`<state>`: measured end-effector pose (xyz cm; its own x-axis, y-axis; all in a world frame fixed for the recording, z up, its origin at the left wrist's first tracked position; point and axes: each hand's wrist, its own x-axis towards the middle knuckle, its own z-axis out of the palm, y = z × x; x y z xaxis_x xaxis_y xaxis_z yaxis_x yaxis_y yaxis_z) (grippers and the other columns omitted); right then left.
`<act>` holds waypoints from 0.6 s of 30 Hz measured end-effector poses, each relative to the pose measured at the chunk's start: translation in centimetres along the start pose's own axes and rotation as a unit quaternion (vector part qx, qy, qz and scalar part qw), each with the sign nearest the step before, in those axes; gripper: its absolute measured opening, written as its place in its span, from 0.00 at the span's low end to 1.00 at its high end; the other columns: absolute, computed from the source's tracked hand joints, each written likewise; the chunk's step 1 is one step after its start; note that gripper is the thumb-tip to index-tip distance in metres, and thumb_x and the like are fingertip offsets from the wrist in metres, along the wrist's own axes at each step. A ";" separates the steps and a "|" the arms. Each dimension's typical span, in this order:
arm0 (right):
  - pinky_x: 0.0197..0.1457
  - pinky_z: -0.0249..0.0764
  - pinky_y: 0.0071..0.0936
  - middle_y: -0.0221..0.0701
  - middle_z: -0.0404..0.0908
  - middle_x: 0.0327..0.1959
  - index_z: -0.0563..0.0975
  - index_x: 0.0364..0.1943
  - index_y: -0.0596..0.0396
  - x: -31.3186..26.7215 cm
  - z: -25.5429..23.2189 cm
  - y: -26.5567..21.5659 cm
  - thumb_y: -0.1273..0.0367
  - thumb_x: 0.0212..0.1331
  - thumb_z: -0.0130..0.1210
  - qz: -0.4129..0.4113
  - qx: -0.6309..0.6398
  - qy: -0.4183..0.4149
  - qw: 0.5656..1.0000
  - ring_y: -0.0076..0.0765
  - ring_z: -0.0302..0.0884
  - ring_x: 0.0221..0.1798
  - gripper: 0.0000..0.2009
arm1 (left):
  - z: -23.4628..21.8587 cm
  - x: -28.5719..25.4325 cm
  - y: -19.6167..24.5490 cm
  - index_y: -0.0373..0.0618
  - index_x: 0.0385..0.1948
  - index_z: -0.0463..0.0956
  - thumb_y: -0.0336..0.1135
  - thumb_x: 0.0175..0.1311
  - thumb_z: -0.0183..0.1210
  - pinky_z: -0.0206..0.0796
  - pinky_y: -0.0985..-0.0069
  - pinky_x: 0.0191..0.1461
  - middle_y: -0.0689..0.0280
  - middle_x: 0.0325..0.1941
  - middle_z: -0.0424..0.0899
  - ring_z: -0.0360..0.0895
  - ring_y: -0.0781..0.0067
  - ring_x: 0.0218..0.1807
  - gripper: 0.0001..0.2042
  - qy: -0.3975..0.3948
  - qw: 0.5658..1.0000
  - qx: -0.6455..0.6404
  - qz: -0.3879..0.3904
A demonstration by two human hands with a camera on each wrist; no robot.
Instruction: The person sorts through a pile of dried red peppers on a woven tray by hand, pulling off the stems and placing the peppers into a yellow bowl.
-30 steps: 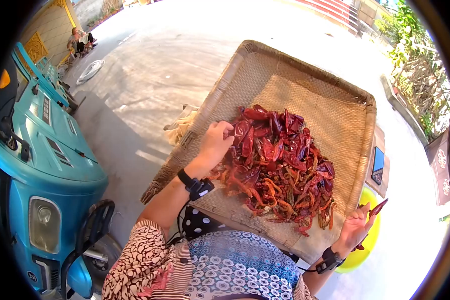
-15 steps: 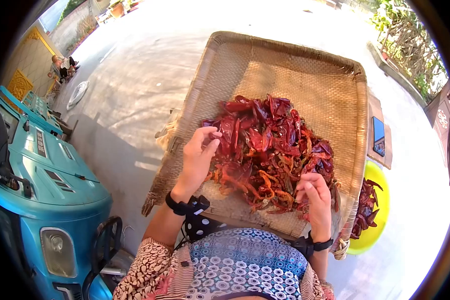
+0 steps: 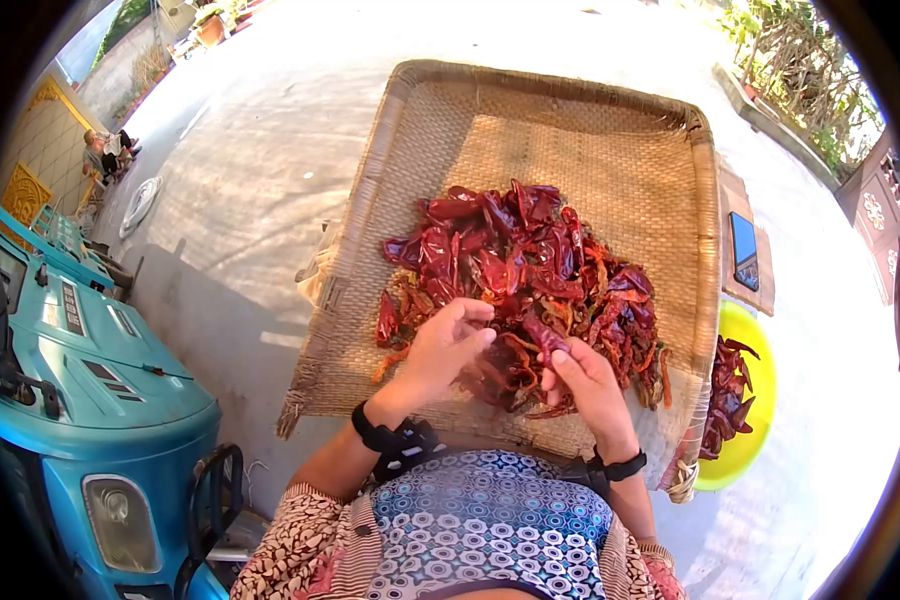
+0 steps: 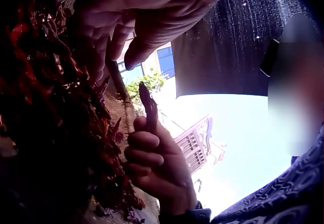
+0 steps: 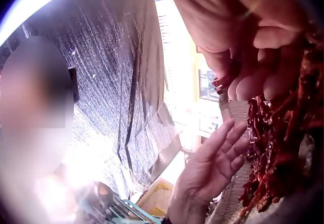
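A heap of dried red chili peppers [image 3: 490, 255] lies on a woven tray [image 3: 620, 170], glossy dark pods at the back and shrivelled orange-red ones in front. At the heap's front right, my right hand [image 3: 592, 395] pinches one dark red chili pepper [image 3: 542, 334] between thumb and curled fingers. That pepper's pointed end stands up from the fist in the left wrist view. My left hand [image 3: 438, 352] hovers over the front left of the heap, thumb and fingers apart and loosely bent. Seen from the right wrist, the left hand [image 5: 207, 163] has its fingers extended and holds nothing.
Right of the tray sits a yellow bowl [image 3: 766, 405] with dark red chilies [image 3: 728, 395] in it. A phone [image 3: 744, 250] lies on a board beside the tray. On the left stands a blue vehicle [image 3: 120, 375]; a person [image 3: 110, 152] sits far behind it.
My right hand came from over the yellow bowl, where it held a chili, to the heap and now holds a pepper there. My left hand moved from the heap's left edge toward its front.
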<state>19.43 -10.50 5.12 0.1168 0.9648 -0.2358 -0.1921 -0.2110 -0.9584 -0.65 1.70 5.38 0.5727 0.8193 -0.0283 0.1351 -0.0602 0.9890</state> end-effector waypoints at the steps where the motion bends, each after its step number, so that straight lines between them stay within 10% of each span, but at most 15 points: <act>1: 0.29 0.69 0.16 0.25 0.77 0.26 0.75 0.42 0.56 -0.6 -0.9 -0.7 0.63 0.72 0.47 -0.014 0.039 0.044 0.998 0.17 0.71 0.24 0.11 | -0.8 0.7 -0.4 0.39 0.49 0.72 0.27 0.66 0.57 0.70 0.81 0.41 0.66 0.45 0.77 0.75 0.81 0.36 0.12 0.033 0.994 0.098 0.037; 4: 0.28 0.68 0.19 0.25 0.75 0.27 0.75 0.45 0.56 -1.7 -4.8 -1.8 0.61 0.72 0.46 -0.113 0.172 0.229 0.951 0.21 0.69 0.23 0.13 | -3.3 3.1 -0.9 0.44 0.53 0.70 0.29 0.59 0.62 0.72 0.70 0.42 0.58 0.48 0.72 0.78 0.66 0.34 0.20 0.141 0.942 0.294 0.081; 7: 0.34 0.67 0.21 0.23 0.75 0.34 0.70 0.55 0.53 -2.9 -10.6 -1.3 0.55 0.72 0.45 -0.292 0.370 0.160 0.867 0.19 0.68 0.33 0.19 | -4.9 5.8 -2.7 0.47 0.55 0.69 0.30 0.57 0.63 0.72 0.64 0.46 0.57 0.49 0.73 0.78 0.59 0.39 0.23 0.190 0.909 0.369 0.040; 10: 0.33 0.66 0.21 0.24 0.77 0.39 0.69 0.58 0.54 -4.6 -12.0 -1.9 0.54 0.71 0.45 -0.239 0.509 0.222 0.797 0.21 0.67 0.32 0.21 | -4.9 7.4 -3.6 0.47 0.57 0.67 0.30 0.57 0.63 0.71 0.63 0.47 0.57 0.48 0.74 0.77 0.57 0.44 0.24 0.207 0.899 0.385 0.038; 18: 0.33 0.68 0.19 0.26 0.77 0.34 0.73 0.50 0.56 -2.9 -6.5 -0.9 0.66 0.70 0.47 -0.165 0.183 0.231 0.941 0.20 0.70 0.28 0.11 | -3.1 5.8 -2.3 0.41 0.57 0.68 0.30 0.58 0.64 0.69 0.76 0.38 0.63 0.43 0.77 0.73 0.78 0.32 0.23 0.194 0.965 0.173 0.041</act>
<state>25.60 -14.17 5.68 0.6236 0.7794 -0.0610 -0.3840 0.2374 -0.8923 -0.12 8.32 3.42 0.2558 0.9515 0.1708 0.4034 -0.2656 0.8757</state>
